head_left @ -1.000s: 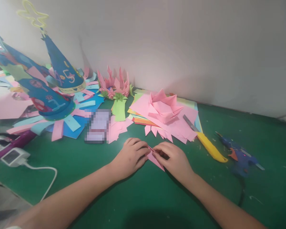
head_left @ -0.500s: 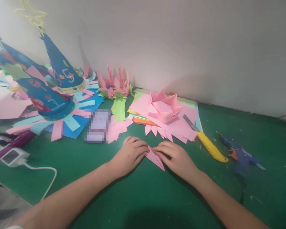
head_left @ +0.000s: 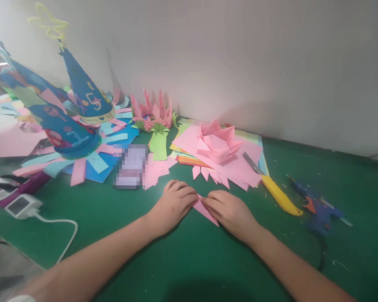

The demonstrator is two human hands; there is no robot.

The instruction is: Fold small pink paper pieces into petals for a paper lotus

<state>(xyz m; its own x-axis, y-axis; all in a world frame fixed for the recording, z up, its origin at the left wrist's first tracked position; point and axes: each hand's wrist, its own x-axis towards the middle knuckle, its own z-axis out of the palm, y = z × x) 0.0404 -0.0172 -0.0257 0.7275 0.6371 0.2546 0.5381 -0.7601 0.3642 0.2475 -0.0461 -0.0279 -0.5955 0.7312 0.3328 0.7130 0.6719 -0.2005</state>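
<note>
A small piece of folded pink paper (head_left: pixel 207 211), narrowing to a point toward me, lies on the green table (head_left: pixel 176 268) between my hands. My left hand (head_left: pixel 174 203) is closed on its far left edge, the fingers pressed together over it. From the other side, my right hand (head_left: pixel 231 209) pinches the paper's right edge, with thumb and fingertips close to my left fingertips. The far end of the paper is hidden under the fingers. Just beyond my hands are small pointed pink paper pieces (head_left: pixel 206 173).
A pink paper lotus (head_left: pixel 219 140) sits on stacked coloured paper at the back. Right of it lie a yellow utility knife (head_left: pixel 280 195) and a blue glue gun (head_left: pixel 321 207). Blue cone hats (head_left: pixel 88 94), a pink paper crown (head_left: pixel 153 111) and a blurred-out phone (head_left: pixel 132 165) occupy the left.
My right fingers have slid in over the folded paper's right side, covering more of it. My left hand stays almost where it was. The whole view has shifted slightly.
</note>
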